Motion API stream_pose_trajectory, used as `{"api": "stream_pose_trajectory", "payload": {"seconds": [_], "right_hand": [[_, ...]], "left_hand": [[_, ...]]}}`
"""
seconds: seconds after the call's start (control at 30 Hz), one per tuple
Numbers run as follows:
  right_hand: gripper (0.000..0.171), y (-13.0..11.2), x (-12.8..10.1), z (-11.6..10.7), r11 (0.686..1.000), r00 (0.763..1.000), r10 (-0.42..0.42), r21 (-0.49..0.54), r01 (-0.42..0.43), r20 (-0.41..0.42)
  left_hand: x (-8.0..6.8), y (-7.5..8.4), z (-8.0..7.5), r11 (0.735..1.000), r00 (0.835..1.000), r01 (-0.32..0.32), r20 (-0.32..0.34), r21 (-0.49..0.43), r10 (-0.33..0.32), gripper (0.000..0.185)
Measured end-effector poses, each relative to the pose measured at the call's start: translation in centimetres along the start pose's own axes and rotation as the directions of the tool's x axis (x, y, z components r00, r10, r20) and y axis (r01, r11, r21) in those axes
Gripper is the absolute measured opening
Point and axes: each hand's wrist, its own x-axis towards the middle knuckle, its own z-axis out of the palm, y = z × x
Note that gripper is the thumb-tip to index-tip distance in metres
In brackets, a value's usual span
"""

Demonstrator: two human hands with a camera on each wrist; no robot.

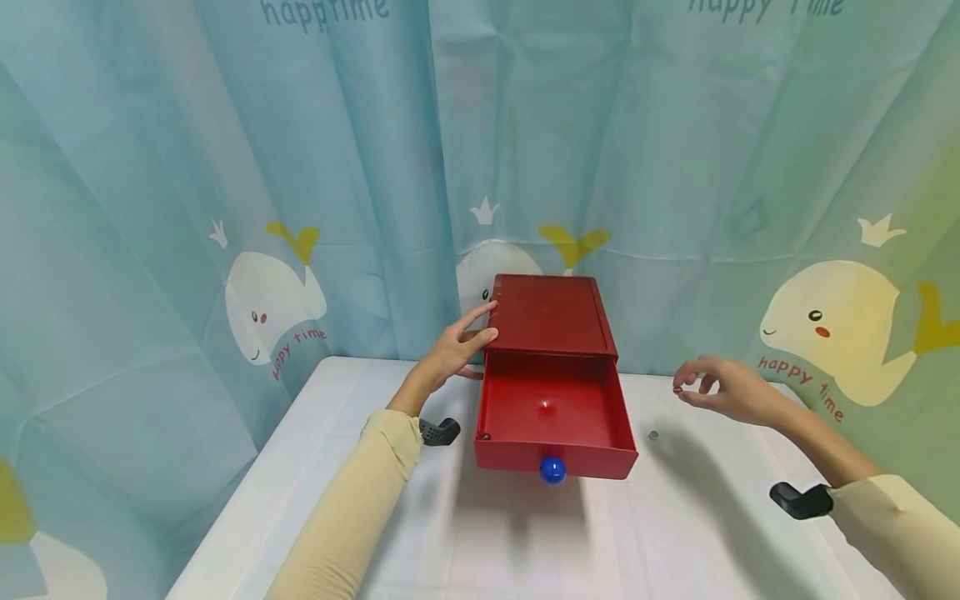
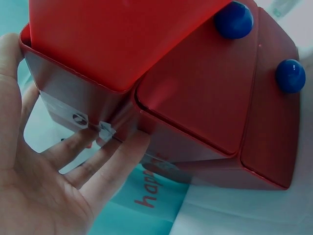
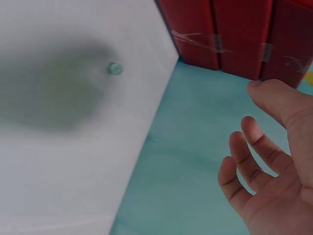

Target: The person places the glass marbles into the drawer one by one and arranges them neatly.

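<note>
A red drawer box (image 1: 551,317) stands at the back of the white table (image 1: 675,533). Its drawer (image 1: 555,454) is pulled out toward me, with a blue knob (image 1: 552,469) on the front. My left hand (image 1: 480,327) lies flat against the box's left side, fingers straight; the left wrist view shows those fingers (image 2: 105,161) on the box wall (image 2: 73,93), and two blue knobs (image 2: 234,19) there. To the right of the box hovers my right hand (image 1: 686,385), fingers loosely curled and holding nothing. A small green bead (image 1: 653,435) lies on the table below it.
A light-blue whale-print curtain (image 1: 300,167) hangs close behind and beside the table. The right wrist view shows the bead (image 3: 115,68) near the table edge, the red box (image 3: 234,34) behind and my empty right hand (image 3: 249,147) over the curtain.
</note>
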Motion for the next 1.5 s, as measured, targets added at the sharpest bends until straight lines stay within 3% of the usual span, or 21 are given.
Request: {"api": "stream_pose_trajectory", "payload": {"seconds": [0.6,1.03,1.23,1.5], "right_hand": [[0.027,-3.5,1.7,-4.2,0.994,0.986,-0.101,-0.044,0.095,-0.132],[0.027,-5.5,2.7,-7.3,0.994,0.969,-0.109,-0.041,0.102,-0.224],[0.025,-6.5,2.9,-8.0,0.998,0.96,-0.049,0.011,0.054,-0.276],[0.019,-7.7,3.5,-8.7,0.985,0.948,0.063,0.171,-0.009,-0.312]], "left_hand": [[-0.3,0.1,0.1,1.0,1.0,-0.001,0.001,0.006,0.001,0.061],[-0.2,0.1,0.2,1.0,1.0,0.0,-0.006,0.007,0.0,0.06],[-0.2,0.1,0.2,1.0,1.0,0.002,-0.006,0.008,-0.002,0.06],[-0.2,0.1,0.1,1.0,1.0,-0.003,-0.009,0.015,0.003,0.061]]}}
